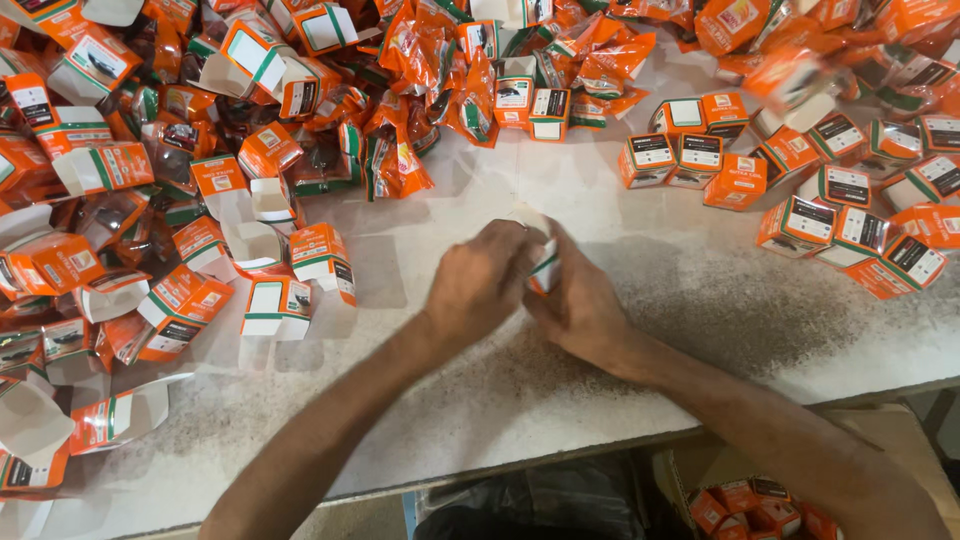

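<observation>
Right in the middle of the worktop (pixel 640 330), both hands are clamped around one small orange-and-white carton (pixel 543 268). The left hand (pixel 478 285) covers it from that side, the right hand (pixel 578 305) cups it from the other, so only a sliver of carton peeks out between the fingers. Can't tell whether its flaps are closed or what's inside.

Progress-wise, I'd guess somewhere in the middle. Off to the right sits a bunch of closed cartons (pixel 850 210), some lined up in rows, which look finished. On the left lies a big mess of open empty cartons (pixel 250 240), flaps up, white insides showing. Along the top edge runs a heap of orange plastic pouches (pixel 430 60). So plenty looks left to do.

Nothing really crowds the hands; the patch of worktop around them is bare and speckled. Nearest clutter is an open carton (pixel 322 258) just left of the left wrist. Below the worktop's front edge, a cardboard box (pixel 760 505) holds more orange cartons.
</observation>
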`<state>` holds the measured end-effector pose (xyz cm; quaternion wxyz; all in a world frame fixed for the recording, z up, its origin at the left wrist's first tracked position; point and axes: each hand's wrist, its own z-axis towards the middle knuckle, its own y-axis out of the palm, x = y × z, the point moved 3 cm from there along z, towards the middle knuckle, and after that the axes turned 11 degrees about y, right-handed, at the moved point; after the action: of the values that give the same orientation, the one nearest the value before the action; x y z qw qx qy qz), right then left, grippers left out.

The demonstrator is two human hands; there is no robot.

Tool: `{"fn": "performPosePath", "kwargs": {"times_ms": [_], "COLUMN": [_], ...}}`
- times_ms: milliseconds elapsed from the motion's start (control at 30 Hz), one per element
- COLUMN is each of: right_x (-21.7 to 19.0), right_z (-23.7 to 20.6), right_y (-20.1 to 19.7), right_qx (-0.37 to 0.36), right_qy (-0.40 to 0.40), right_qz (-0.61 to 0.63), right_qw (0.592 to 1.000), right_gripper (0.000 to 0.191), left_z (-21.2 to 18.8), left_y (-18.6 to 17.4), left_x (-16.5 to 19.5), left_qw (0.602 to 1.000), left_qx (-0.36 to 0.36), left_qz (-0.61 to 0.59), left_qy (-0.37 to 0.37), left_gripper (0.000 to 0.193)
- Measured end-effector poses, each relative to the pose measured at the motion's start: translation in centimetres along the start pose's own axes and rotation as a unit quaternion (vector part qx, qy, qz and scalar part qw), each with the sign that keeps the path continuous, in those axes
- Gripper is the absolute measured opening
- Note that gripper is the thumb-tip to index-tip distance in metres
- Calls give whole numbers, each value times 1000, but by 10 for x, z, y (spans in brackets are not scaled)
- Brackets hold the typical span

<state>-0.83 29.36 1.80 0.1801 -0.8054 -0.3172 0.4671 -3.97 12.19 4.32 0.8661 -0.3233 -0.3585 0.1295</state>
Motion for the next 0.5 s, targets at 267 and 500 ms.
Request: {"fn": "performPosePath", "kwargs": {"times_ms": [267, 500], "right_x": [-2, 9], "right_z": [-9, -1], "right_y": [-3, -5], "right_qx": [78, 128], "right_qy": [-375, -327], "right_qz": [-1, 2], "right_qw": [924, 936], "right_gripper": [65, 68], "left_z": [15, -21], "left_y": [-64, -56], "left_x": [-116, -39], "left_qw": [925, 993], "left_qx": [10, 105], "left_qz": [380, -42], "left_qy": [-1, 20], "left_gripper": [59, 34]}}
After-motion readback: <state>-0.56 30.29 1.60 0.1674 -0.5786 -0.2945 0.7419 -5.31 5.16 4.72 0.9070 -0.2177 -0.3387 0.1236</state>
